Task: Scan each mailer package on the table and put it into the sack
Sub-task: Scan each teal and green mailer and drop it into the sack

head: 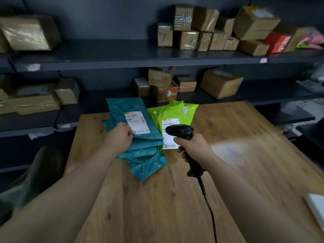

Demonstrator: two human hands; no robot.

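Mailers in two piles sit at the far end of the worktop: a fanned stack of teal mailers at about 11 o'clock and a bunch of green mailers right beside it at 12, edges touching. The left hand is on the top teal mailer, and its fingers are curled together over the mailer's left edge, tips just beside the white label. Thumb's hidden, so I can't tell if it's tucked underneath.

The right hand has its fingers wrapped tight around the handle of a black scanner. The scanner's head hangs over the label of the front green mailer, nose pointing to 10 o'clock at the teal one. Its cable trails back to 6 o'clock.

Off the worktop's edge at 9 o'clock there's a dark, blurry shape, maybe the sack, can't say for sure. Dark shelves with taped cardboard boxes run along 12 o'clock.
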